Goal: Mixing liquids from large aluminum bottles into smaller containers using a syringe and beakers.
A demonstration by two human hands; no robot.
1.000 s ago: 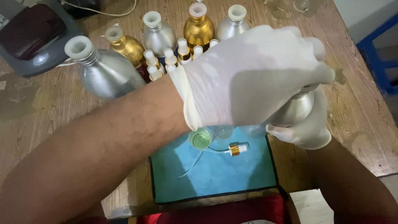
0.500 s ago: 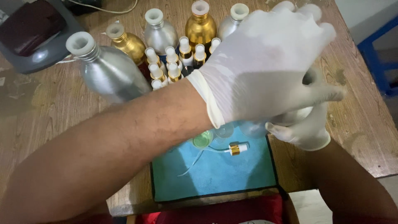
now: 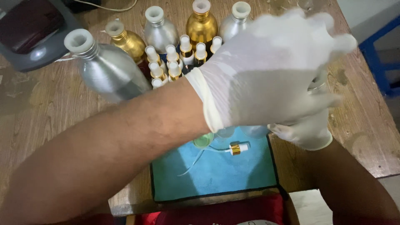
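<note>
Silver bottle [image 3: 318,85] is sitting at the table's right side, mostly hidden; right hand [image 3: 306,131] is gripping it from below while left hand [image 3: 271,79] is hovering spread wide above. Probably smooth, slippery metal under gloves, so I'd be holding the body, not the neck.

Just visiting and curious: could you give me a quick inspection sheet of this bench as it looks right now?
Surface: worn wooden table with a blue cloth mat at the near edge.
Job's things: a silver bottle, mostly hidden between the hands; a gold-collared spray pump with its tube lies on the mat.
Clutter: large silver bottle, gold bottles, small spray vials, a clear green-tinted vessel.
Hands: left hand and right hand both in white gloves; the grip is hidden.
Cables: a thin cable at the far edge.
Surroundings: grey device, blue frame, red fabric.
</note>
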